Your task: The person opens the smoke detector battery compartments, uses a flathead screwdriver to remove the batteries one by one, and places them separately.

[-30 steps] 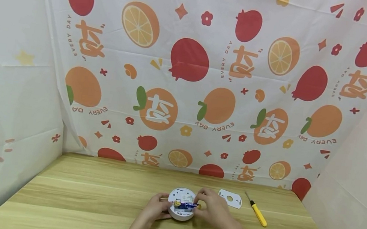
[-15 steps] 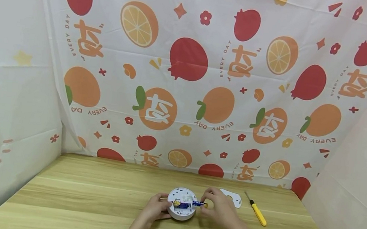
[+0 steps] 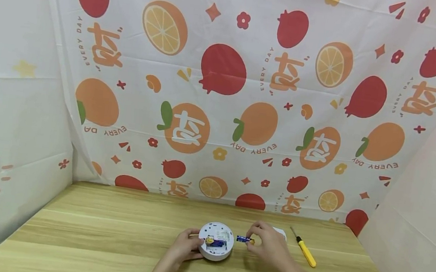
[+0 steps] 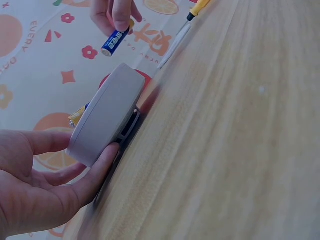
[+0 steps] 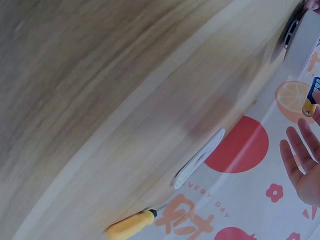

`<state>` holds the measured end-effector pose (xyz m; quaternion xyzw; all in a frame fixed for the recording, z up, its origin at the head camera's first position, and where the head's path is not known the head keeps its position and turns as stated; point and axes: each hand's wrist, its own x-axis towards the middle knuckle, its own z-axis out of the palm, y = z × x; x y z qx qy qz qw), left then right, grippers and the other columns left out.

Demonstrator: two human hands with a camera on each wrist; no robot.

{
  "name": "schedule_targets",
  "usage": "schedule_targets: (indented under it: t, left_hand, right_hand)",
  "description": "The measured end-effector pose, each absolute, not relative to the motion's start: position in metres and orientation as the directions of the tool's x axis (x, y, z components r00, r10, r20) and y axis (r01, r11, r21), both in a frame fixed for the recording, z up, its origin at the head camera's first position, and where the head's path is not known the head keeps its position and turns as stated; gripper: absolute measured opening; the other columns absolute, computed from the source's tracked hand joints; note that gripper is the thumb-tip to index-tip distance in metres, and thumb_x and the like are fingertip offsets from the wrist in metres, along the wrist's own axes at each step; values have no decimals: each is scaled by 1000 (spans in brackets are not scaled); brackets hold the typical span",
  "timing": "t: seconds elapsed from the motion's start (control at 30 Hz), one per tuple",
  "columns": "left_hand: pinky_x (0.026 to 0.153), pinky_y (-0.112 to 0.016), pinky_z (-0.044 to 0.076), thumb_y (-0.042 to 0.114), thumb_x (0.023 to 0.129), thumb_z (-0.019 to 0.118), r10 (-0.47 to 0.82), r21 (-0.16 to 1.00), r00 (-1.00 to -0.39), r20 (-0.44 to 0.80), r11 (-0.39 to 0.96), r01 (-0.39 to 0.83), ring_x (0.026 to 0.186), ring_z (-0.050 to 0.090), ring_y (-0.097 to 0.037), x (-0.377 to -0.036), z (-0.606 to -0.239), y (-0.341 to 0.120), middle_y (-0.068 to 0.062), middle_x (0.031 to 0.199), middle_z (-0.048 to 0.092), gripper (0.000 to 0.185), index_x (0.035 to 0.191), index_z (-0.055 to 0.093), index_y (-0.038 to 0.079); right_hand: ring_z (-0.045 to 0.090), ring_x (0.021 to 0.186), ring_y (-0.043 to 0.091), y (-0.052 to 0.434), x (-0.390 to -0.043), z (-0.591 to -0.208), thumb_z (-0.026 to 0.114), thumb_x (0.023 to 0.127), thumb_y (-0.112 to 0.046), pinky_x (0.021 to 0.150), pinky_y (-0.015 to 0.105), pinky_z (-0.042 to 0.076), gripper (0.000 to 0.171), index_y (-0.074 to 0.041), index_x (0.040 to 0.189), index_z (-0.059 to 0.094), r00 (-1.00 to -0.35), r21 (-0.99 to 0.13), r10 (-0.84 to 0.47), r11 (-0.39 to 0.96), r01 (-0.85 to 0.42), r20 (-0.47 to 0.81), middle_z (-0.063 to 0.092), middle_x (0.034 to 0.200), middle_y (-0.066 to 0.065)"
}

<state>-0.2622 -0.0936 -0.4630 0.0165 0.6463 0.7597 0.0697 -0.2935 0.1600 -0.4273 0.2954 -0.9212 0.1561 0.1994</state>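
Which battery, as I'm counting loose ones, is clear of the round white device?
The battery pinched in the right hand; the other battery sits in the round white device.

A makeshift booth: pale cloth sheets (image 3: 256, 64) on three sides of a wood-grain table (image 3: 110, 231).

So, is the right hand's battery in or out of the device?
Out: the right hand holds the battery, tabletop showing between it and the device.
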Motion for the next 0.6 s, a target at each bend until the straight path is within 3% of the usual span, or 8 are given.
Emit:
schedule_targets:
  t: [0.6]
  left_hand:
    - [71,-36,54,-2,87,50,132,983,-988,-75,-156,-95,82,56,-22,-263,-461,-94,-28,108,52,48,126,28,-20]
  right_hand:
    - [55,75,15,187,-300,-430,75,71,-19,53,19,42,16,-27,75,62,-769,-205,-459,784,-586,445,53,88,-13]
